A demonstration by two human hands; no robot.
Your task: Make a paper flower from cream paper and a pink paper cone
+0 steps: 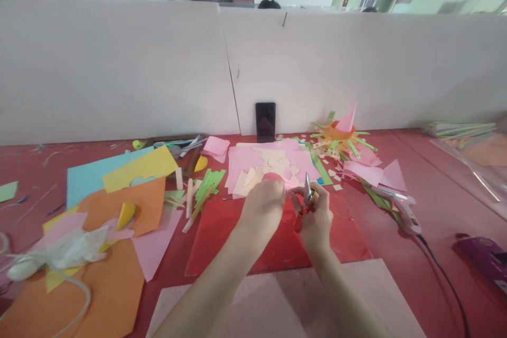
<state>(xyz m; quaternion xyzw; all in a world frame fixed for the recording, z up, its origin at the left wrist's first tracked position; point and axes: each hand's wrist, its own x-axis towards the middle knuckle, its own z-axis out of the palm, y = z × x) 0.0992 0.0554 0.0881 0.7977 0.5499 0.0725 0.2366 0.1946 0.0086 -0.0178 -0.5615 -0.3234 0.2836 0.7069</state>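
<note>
My left hand (264, 205) is closed over the middle of the table, its fingers pinched on a small pink paper piece (272, 176). Much of that piece is hidden behind the knuckles. In my right hand (318, 216) are scissors (307, 190) with an orange-red handle, the metal blades pointing up and away from me. Both hands are above a red sheet (225, 232). Just beyond them, pink paper sheets (240, 161) lie with several cream rounded paper cutouts (273, 161) on top.
A black phone (265, 122) leans against the white partition (158, 74). At right are a glue gun (404, 210) with a cord, a purple object (483, 256) and an orange-and-green paper craft (336, 134). Orange sheets (106, 285), green strips (209, 184) and a white cable (85, 296) lie left.
</note>
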